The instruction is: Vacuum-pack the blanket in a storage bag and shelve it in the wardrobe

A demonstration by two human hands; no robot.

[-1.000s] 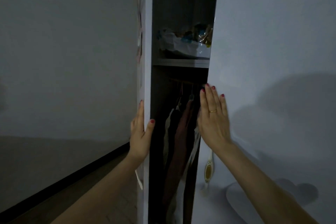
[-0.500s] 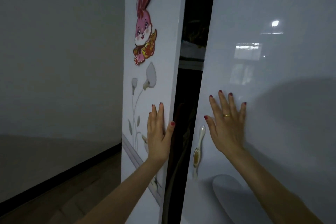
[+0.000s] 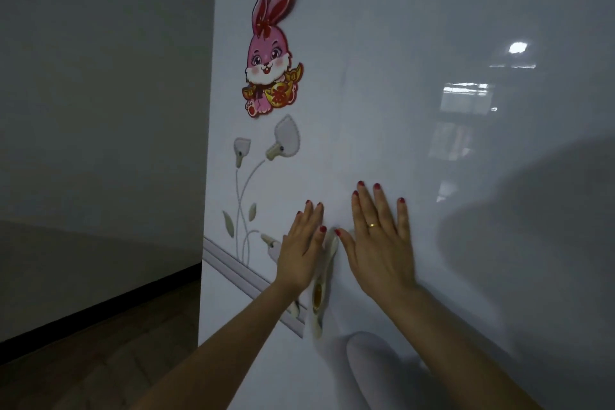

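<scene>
The white wardrobe stands before me with both doors shut; the seam between them runs down the middle. My left hand (image 3: 301, 248) lies flat on the left door (image 3: 266, 176), fingers spread. My right hand (image 3: 381, 240) lies flat on the glossy right door (image 3: 466, 176), a ring on one finger. A cream door handle (image 3: 321, 289) sits between the two hands at the seam. The blanket and the storage bag are hidden behind the doors.
A pink rabbit sticker (image 3: 269, 56) and grey flower decals (image 3: 263, 156) decorate the left door. A plain wall (image 3: 100, 110) with a dark skirting board runs on the left, above a wooden floor (image 3: 100, 359).
Both doors have swung shut: the dark gap with the shelf and hanging clothes has vanished. My hands pushed the doors together and now lie close to each other at the seam.
</scene>
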